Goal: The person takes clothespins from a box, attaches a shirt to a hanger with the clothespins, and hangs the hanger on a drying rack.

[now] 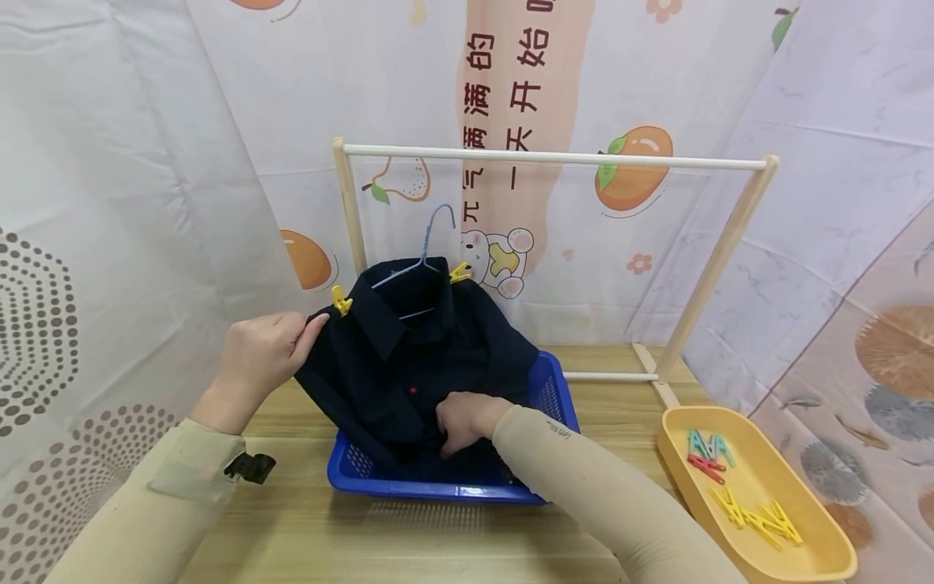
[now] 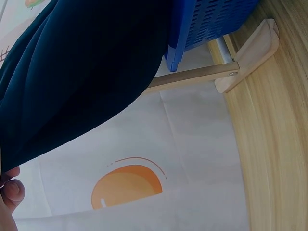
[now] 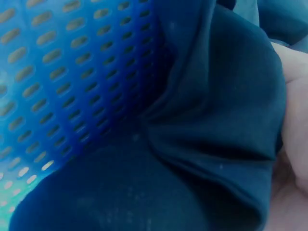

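Note:
A dark navy collared shirt (image 1: 467, 357) hangs on a light-blue wire hanger (image 1: 426, 235), its lower part inside a blue basket (image 1: 438, 490). Yellow clothespins (image 1: 340, 301) clip the shirt at both shoulders. My left hand (image 1: 266, 357) pinches the shirt at the left shoulder, beside one clothespin; in the left wrist view its fingertips (image 2: 13, 190) show under the cloth edge. Lower down, my right hand (image 1: 467, 420) grips the shirt front over the basket. Folds of the shirt (image 3: 216, 125) bunch against that hand (image 3: 296, 130) in the right wrist view, partly hiding its fingers.
A wooden rack with a white top bar (image 1: 554, 157) stands behind the basket, the hanger hook below the bar. At the right, a yellow tray (image 1: 759, 438) holds several red, teal and yellow clothespins. Printed curtains (image 1: 292, 97) surround the wooden table (image 1: 613, 430).

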Demonstrator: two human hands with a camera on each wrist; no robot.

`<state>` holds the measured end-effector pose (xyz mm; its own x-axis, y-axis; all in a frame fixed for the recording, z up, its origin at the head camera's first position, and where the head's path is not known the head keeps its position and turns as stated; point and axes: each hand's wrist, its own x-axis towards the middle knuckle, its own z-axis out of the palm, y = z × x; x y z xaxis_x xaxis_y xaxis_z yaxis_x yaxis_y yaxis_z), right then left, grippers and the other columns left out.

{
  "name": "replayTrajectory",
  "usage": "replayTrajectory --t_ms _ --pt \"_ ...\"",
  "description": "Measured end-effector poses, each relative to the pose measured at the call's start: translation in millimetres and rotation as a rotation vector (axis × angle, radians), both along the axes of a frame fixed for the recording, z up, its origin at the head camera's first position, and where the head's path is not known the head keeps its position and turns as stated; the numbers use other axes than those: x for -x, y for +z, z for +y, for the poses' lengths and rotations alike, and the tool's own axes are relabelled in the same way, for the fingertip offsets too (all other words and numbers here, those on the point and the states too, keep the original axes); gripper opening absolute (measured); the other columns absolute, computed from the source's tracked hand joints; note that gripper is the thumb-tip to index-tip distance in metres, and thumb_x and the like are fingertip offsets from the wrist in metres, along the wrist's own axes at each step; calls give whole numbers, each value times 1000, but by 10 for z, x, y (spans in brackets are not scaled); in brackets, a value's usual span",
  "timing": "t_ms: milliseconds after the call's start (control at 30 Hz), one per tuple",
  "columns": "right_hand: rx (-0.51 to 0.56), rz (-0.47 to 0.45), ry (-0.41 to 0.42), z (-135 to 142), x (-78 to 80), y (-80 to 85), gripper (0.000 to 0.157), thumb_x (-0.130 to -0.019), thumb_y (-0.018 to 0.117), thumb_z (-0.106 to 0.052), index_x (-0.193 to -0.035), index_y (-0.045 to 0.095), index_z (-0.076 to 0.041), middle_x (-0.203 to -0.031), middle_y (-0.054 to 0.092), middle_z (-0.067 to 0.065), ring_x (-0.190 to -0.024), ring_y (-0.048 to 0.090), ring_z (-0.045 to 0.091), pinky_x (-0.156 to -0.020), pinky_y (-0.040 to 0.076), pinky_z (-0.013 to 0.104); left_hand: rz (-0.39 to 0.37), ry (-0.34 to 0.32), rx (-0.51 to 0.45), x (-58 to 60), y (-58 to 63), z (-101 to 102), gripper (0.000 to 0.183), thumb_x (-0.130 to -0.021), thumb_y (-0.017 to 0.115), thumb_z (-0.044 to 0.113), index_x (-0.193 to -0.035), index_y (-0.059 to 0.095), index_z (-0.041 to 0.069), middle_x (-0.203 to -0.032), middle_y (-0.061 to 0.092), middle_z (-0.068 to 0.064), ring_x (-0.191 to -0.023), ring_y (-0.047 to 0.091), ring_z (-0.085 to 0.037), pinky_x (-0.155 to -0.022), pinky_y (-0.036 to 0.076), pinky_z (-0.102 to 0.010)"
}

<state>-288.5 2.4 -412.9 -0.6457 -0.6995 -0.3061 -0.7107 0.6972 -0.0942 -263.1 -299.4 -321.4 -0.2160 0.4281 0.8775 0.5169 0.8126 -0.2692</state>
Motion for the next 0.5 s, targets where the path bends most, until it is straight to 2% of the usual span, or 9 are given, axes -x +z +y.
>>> replayTrajectory --t_ms 67,167,267,333,433,500 --pt "17 -27 33 23 14 23 29 -83 86 -34 -67 64 -24 -63 52 -15 -60 47 4 -56 41 20 -2 0 2 3 -1 1 56 -107 50 36 -59 29 15 -58 16 10 -39 15 -10 -39 9 -26" --pt "34 -80 83 57 44 54 13 -85 84 -21 -86 72 -28 -86 62 -14 -76 55 7 -68 47 22 -3 1 3 5 -3 3 56 -107 50 36 -59 29 15 -58 16 10 -39 15 -10 -39 9 -26" --pt "43 -124 99 75 74 63 27 -89 76 -8 -103 76 -31 -109 65 -13 -93 56 7 -83 49 25 -2 2 2 6 -4 5 57 -107 50 36 -59 28 15 -57 16 9 -38 15 -10 -39 10 -26" --pt "44 -136 107 74 89 59 31 -92 71 -6 -107 78 -32 -115 66 -13 -99 56 5 -89 49 25 1 1 3 5 -2 8 57 -108 49 36 -59 29 15 -57 16 10 -38 15 -10 -39 9 -26" --pt "51 -146 116 56 104 48 25 -97 64 -10 -105 79 -28 -109 68 -14 -94 57 2 -87 48 21 3 -2 3 2 3 16 57 -108 49 36 -59 29 15 -57 16 10 -38 15 -10 -39 9 -26" --pt "61 -152 120 41 108 50 20 -100 60 -15 -96 78 -24 -93 66 -13 -82 56 3 -77 48 20 4 -4 4 -2 8 24 57 -107 50 36 -59 29 15 -58 15 11 -39 15 -9 -39 9 -25"
